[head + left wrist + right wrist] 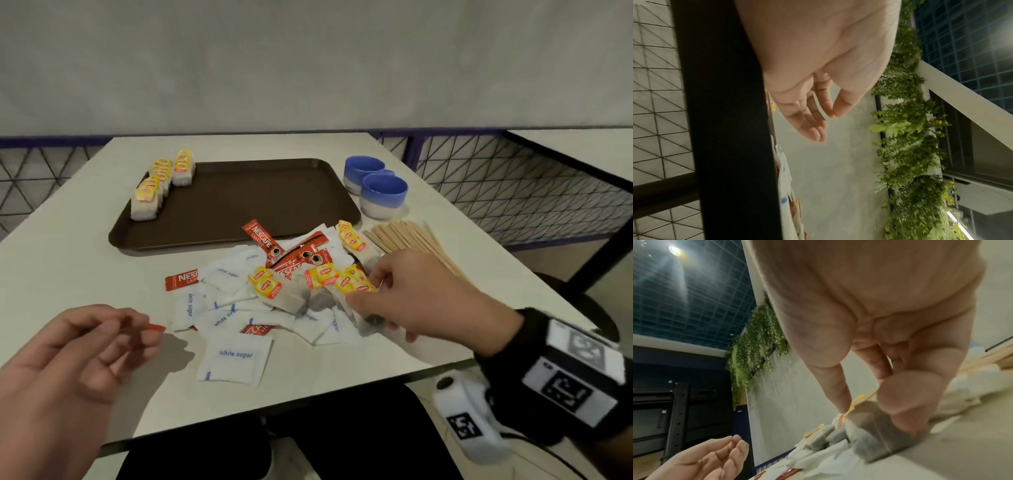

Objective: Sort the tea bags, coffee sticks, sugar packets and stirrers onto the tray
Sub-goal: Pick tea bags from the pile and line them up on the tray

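A brown tray (239,205) lies on the white table (68,274), with a row of tea bags (159,186) along its left side. In front of it is a mixed pile: white sugar packets (236,359), red coffee sticks (263,238) and yellow-tagged tea bags (267,284). Wooden stirrers (407,236) lie to the right of the pile. My right hand (368,287) (865,402) is down in the pile's right part, thumb and fingers pinching a tea bag (869,431) by its yellow tag. My left hand (130,335) (828,123) hovers at the front left with loosely curled fingers, holding nothing.
Two blue-and-white cups (383,193) stand right of the tray, behind the stirrers. A second table (582,150) and a wire-mesh railing (496,192) are at the right. The table's front edge (308,401) is close under my hands.
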Demonstrator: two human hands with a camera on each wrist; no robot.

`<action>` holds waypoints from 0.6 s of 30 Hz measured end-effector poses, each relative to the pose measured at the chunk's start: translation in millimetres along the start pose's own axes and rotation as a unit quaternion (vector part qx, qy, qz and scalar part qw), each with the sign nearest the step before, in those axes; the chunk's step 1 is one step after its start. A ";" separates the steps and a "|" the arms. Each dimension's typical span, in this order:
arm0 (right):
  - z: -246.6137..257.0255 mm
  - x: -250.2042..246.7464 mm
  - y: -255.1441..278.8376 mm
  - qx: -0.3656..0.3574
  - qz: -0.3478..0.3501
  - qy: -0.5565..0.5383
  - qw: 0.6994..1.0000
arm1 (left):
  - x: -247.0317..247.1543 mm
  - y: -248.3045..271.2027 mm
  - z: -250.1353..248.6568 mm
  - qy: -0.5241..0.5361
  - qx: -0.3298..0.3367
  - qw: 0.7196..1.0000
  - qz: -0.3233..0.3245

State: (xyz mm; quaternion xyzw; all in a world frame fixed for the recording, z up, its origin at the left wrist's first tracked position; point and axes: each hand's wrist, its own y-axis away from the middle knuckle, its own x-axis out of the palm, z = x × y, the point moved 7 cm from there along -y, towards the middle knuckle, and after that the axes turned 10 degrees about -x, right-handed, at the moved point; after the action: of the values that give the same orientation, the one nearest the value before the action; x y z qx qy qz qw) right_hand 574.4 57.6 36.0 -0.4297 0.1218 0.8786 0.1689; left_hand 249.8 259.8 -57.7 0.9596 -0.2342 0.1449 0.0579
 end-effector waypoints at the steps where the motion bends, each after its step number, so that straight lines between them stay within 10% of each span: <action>1: 1.5 1.6 1.7 -0.007 -0.022 0.001 1.000 | -0.7 0.1 -0.4 0.009 -0.008 1.000 0.020; 18: -7.6 11.0 13.6 -0.083 -0.116 -0.068 0.987 | -3.6 9.3 -4.6 -0.055 0.002 0.997 -0.051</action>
State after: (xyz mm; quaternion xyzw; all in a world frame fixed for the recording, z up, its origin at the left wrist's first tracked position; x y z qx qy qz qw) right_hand 568.1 44.5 23.5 -0.3929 -0.0145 0.8873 0.2413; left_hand 241.2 254.0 -53.9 0.9770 -0.1871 0.0891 0.0503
